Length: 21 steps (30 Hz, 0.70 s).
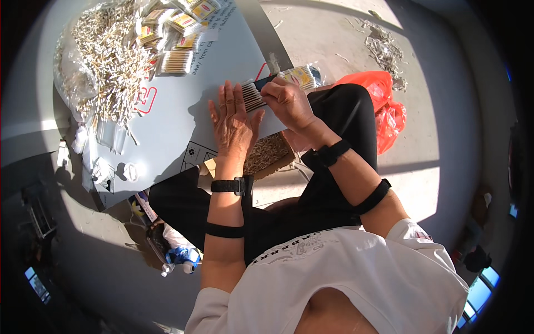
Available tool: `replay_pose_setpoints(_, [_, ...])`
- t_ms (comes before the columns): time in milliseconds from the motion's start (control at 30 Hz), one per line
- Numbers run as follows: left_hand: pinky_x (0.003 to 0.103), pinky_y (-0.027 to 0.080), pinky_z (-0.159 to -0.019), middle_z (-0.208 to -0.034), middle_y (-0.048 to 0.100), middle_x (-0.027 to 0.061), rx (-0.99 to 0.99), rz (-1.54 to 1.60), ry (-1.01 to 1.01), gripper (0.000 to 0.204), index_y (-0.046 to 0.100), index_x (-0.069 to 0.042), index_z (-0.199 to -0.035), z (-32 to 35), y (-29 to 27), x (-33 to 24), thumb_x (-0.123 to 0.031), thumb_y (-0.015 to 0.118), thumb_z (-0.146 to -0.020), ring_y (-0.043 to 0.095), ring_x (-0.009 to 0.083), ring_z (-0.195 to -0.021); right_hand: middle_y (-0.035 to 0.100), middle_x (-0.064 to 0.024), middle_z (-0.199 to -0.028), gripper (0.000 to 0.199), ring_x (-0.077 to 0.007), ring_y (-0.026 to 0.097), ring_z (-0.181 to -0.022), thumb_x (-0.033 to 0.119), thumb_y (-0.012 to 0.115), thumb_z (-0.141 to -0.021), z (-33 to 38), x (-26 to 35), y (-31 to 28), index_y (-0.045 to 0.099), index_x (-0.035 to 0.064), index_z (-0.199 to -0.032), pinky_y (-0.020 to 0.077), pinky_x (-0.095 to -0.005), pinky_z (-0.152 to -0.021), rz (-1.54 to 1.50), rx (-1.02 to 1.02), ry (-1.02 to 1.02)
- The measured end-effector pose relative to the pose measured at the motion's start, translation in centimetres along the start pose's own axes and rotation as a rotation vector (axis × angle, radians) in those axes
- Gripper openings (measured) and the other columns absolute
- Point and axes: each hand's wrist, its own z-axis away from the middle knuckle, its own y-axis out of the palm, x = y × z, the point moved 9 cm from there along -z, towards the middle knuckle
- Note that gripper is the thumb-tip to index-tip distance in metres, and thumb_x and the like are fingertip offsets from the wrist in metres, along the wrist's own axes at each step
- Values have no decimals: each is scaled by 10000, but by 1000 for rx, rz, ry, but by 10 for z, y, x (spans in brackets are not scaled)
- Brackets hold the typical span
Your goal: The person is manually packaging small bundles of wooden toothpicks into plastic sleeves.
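White cloth of the person's T-shirt [356, 273] fills the space nearest the camera, and past it both bare forearms reach to the grey tabletop [167, 136]. From where I stand, the row of cotton swabs [252, 96] lies near the table's right edge, between the two hands, its sticks side by side beside a dark strip. The left hand [231, 123] is spread palm down at the row's left side, fingers extended and gripping nothing that I can see. The right hand [289, 103] is curled at the row's other end, fingertips drawn together; whether they pinch a stick or the strip, I cannot tell, as the knuckles hide it. Just beyond it sits a clear packet [300, 78] with a yellow label. To my eye the work is evening up that row, and it would go best with the left hand as a flat, steady fence while the right nudges lightly, keeping the sticks in one layer and the cotton tips level. Pressing hard could make sticks ride over one another or crush the tips. I would also keep the row well apart from the heap of loose swabs [105, 55] at the far left, so strays don't mix in.
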Motion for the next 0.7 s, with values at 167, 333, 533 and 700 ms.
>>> replay_pose_setpoints(167, [546,129,-1160,-1554,251,162,-1,-34,18,803,270,-39,-1487,3,0,-2,-472,579,-885,212,302,-1451,618,-117,-831,111,-342,639,-764,120,588,-816,4,8,10,595,39,-740,510,-434,-608,200,46,-53])
replay_pose_setpoints(333, [543,118,-1163,-1557,247,158,0,-41,32,805,262,-39,-1490,4,2,-2,-462,583,-885,205,300,-1454,612,-108,-827,84,-355,623,-738,81,622,-785,-13,4,13,576,43,-726,495,-446,-607,302,30,77])
replay_pose_setpoints(533, [543,118,-1162,-1553,260,151,-6,-41,38,779,283,-41,-1483,5,0,-3,-433,593,-886,215,297,-1451,661,-174,-893,288,-393,637,-824,41,651,-734,-24,-4,15,610,30,-1018,512,-452,-700,188,131,82])
replay_pose_setpoints(700, [555,120,-1151,-1557,253,139,26,-7,30,744,255,-51,-1494,5,1,-3,-413,558,-919,205,294,-1454,666,-210,-915,502,-402,640,-880,64,711,-722,-23,8,45,537,8,-1189,526,-429,-752,42,447,-88])
